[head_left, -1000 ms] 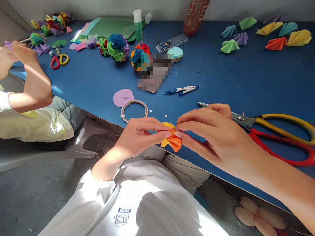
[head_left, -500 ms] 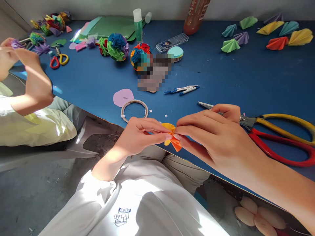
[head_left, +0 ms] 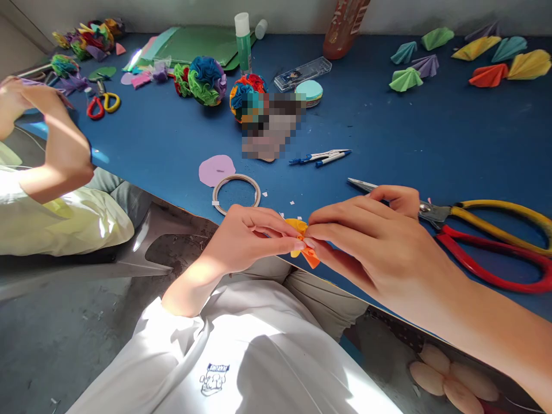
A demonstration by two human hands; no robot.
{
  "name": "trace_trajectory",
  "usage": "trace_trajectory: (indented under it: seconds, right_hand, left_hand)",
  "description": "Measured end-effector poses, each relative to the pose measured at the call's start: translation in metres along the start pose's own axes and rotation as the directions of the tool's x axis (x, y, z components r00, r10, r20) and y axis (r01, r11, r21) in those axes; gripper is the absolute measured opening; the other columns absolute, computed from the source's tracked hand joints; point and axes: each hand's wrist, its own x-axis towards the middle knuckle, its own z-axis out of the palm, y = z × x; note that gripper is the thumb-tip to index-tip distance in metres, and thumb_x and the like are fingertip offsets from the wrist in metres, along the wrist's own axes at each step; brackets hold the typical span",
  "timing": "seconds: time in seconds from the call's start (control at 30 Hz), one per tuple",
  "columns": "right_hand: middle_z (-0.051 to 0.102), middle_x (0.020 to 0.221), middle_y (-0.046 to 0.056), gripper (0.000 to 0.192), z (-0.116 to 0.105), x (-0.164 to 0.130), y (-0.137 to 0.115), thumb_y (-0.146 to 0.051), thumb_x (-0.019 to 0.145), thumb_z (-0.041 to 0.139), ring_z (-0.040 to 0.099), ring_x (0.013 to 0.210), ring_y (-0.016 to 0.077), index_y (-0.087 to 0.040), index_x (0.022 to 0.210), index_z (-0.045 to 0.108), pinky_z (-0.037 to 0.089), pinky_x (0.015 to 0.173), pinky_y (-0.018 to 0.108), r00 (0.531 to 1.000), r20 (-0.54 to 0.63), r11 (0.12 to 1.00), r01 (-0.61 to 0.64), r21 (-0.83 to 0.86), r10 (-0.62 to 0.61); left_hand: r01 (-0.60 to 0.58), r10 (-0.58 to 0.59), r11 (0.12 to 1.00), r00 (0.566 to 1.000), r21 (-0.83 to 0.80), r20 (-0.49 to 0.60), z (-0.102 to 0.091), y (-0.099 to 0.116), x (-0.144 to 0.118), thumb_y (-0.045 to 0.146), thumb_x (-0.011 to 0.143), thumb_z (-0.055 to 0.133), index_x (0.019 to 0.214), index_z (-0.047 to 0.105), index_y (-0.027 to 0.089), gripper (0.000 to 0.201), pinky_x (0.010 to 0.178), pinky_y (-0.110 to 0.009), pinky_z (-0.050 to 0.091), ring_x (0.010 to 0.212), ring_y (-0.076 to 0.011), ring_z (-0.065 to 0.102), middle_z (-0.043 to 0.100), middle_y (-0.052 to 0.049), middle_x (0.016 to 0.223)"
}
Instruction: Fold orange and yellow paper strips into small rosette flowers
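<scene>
Between my two hands, just above the table's near edge, is a small piece of folded paper (head_left: 310, 257), orange in front and yellow behind. My left hand (head_left: 245, 238) pinches it from the left with thumb and fingertips. From the right, my right hand (head_left: 366, 230) grips the same paper between thumb and fingers, so much of it is hidden. Beyond my right hand lie large scissors (head_left: 495, 244) with one red and one yellow handle; the hand covers part of their blades. A roll of tape (head_left: 215, 195) rests by the table edge near my left hand.
A lilac paper disc (head_left: 215, 171), a compass (head_left: 321, 156) and ruffled paper balls (head_left: 207, 80) lie on the blue table (head_left: 379, 126). Pleated paper pieces (head_left: 489, 75) sit far right, beside a bottle (head_left: 345, 29). A glue stick (head_left: 244, 43) stands behind. At left, another person's arm (head_left: 64, 138) works.
My fingertips have shifted slightly on the paper, and its orange part has dipped a little. The other person's hands at left have moved a little.
</scene>
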Motion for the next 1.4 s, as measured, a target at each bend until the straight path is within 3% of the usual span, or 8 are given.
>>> trace_trajectory:
  seconds: [0.23,0.43,0.63,0.87,0.97,1.1,1.27,1.4]
  right_hand:
    - [0.071,0.088,-0.001,0.016,0.000,-0.001,0.001,-0.010,0.094,0.047,0.062,0.072,0.0136,-0.022,0.088,0.056,0.032,0.081,0.038,1.000,0.015,0.999,0.000,0.033,-0.001]
    - [0.069,0.083,-0.002,0.020,-0.004,0.001,0.001,-0.005,0.090,0.049,0.060,0.067,0.0126,-0.022,0.081,0.057,0.031,0.080,0.038,0.995,0.048,0.994,-0.091,0.055,0.088]
    - [0.070,0.082,-0.001,0.017,-0.009,0.004,0.000,-0.018,0.094,0.053,0.061,0.067,0.0144,-0.022,0.080,0.061,0.030,0.079,0.040,0.987,0.036,0.987,-0.157,0.024,0.156]
    - [0.070,0.086,0.001,0.016,-0.009,0.007,0.009,-0.025,0.093,0.054,0.063,0.074,0.0151,-0.023,0.083,0.067,0.041,0.067,0.034,0.976,0.079,0.927,-0.216,0.307,0.201]
    - [0.069,0.088,0.002,0.014,-0.009,0.007,0.010,-0.025,0.092,0.055,0.064,0.076,0.0155,-0.024,0.085,0.068,0.046,0.064,0.031,0.967,0.103,0.885,-0.256,0.388,0.234]
    - [0.068,0.090,0.003,0.013,-0.009,0.008,0.010,-0.023,0.091,0.055,0.064,0.079,0.0152,-0.024,0.088,0.068,0.050,0.064,0.028,0.972,0.089,0.882,-0.236,0.408,0.219]
    - [0.067,0.098,0.006,0.012,-0.009,0.007,0.012,-0.027,0.087,0.064,0.065,0.086,0.0157,-0.021,0.098,0.066,0.053,0.071,0.028,0.991,0.059,0.911,-0.137,0.388,0.124]
    - [0.068,0.098,0.005,0.015,-0.008,0.007,0.010,-0.019,0.090,0.058,0.065,0.082,0.0140,-0.023,0.101,0.066,0.053,0.069,0.026,0.991,0.058,0.927,-0.135,0.350,0.122]
  left_hand:
    - [-0.046,0.044,0.984,0.999,0.170,0.017,0.004,0.005,-0.007,0.019,0.069,0.078,0.067,0.074,0.018,0.005,0.050,-0.015,0.054,0.058,-0.0083,0.062,0.068,-0.001,0.069]
    - [-0.234,0.248,0.938,0.969,0.254,-0.023,0.014,0.003,-0.014,0.017,0.076,0.073,0.074,0.073,0.019,0.003,0.057,-0.013,0.057,0.067,-0.0072,0.064,0.070,0.000,0.077]
    - [-0.165,0.190,0.965,0.976,0.202,-0.108,0.012,-0.001,-0.008,0.016,0.073,0.076,0.075,0.075,0.020,0.004,0.056,-0.015,0.057,0.070,-0.0105,0.069,0.074,0.000,0.075]
    - [-0.357,0.381,0.919,0.913,0.166,-0.145,0.006,-0.004,-0.005,0.007,0.066,0.080,0.074,0.075,0.022,0.017,0.057,-0.018,0.055,0.068,-0.0103,0.066,0.073,0.001,0.070]
    - [-0.356,0.381,0.918,0.914,0.175,-0.139,0.007,-0.005,-0.007,0.012,0.068,0.080,0.082,0.075,0.023,0.019,0.057,-0.019,0.056,0.068,-0.0106,0.067,0.075,0.000,0.077]
    - [-0.298,0.325,0.936,0.936,0.187,-0.138,0.008,-0.006,-0.008,0.019,0.072,0.079,0.085,0.075,0.021,0.015,0.055,-0.017,0.057,0.072,-0.0119,0.070,0.076,-0.001,0.083]
    - [-0.386,0.418,0.907,0.879,0.169,-0.230,0.009,-0.012,-0.007,0.017,0.071,0.080,0.086,0.074,0.022,0.018,0.050,-0.013,0.055,0.067,-0.0091,0.070,0.076,0.000,0.083]
    - [-0.399,0.427,0.903,0.872,0.157,-0.239,0.009,-0.015,-0.007,0.018,0.072,0.079,0.086,0.074,0.021,0.015,0.049,-0.014,0.056,0.063,-0.0094,0.070,0.076,0.000,0.082]
